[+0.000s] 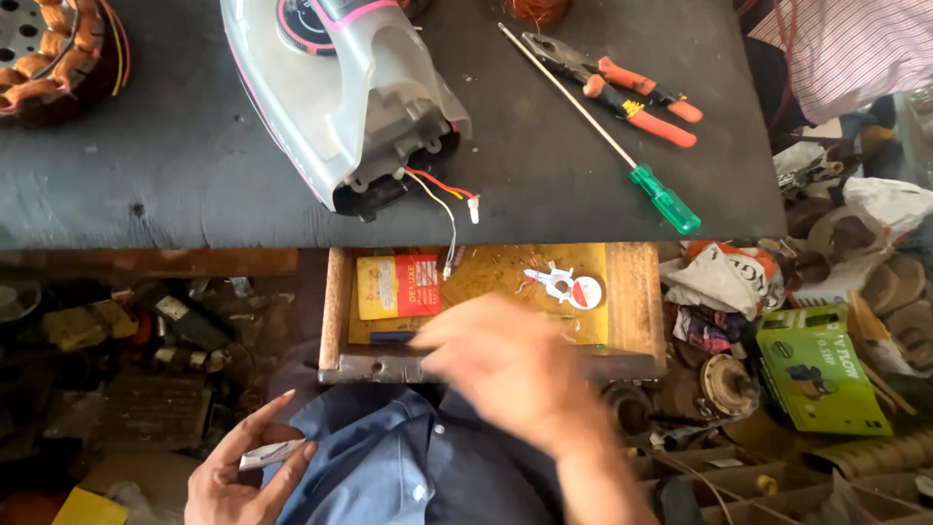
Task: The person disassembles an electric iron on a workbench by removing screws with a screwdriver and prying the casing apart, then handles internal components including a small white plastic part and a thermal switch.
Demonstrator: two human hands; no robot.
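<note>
The person's left hand (236, 470) is sitting low at about seven o'clock, its thumb and fingers curling loosely around a small white piece (269, 453), pinching it lightly between thumb side and fingertips; what the piece is, I cannot tell. The right hand (505, 365) is blurring across the middle of the view, fingers held loosely together and pointing toward nine o'clock, hovering over the front edge of an open wooden drawer (335, 301); whether it is holding anything I cannot tell, since it is smeared.

Inside the drawer, a red and yellow packet (397, 286) is lying at its nine o'clock side, and a small white metal part with a round red-and-white disc (567, 286) is lying toward one o'clock of the right hand.

Above the drawer, on the dark worktop (194, 175), a grey and pink clothes iron (340, 97) is lying at twelve o'clock with its rear opened, and loose red, yellow and white wires (442, 194) are dangling from it down toward the drawer. At about one o'clock a green-handled screwdriver (664, 197) is lying slantwise, with orange-handled pliers (622, 92) just beside its shaft. A copper-wound motor stator (49, 49) is sitting at the far ten o'clock corner. A green box (821, 369) is resting among clutter at three o'clock.
</note>
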